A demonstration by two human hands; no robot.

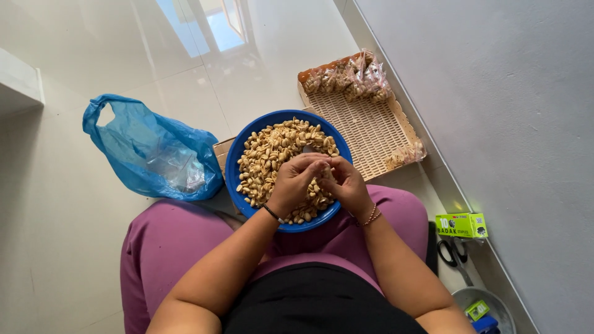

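— What are your hands doing?

— My left hand [296, 182] and right hand [343, 182] are bunched together over the blue bowl [238, 154] of peanuts [272, 151] on my lap, fingertips pinching something small between them; what exactly, I cannot tell.

— And farther out?

— Scissors [453, 252] and a green box [461, 225] lie to my right. Beyond the bowl lies a wicker tray [371, 127] with filled packets [346, 77], and a blue plastic bag [151, 151] to my left.
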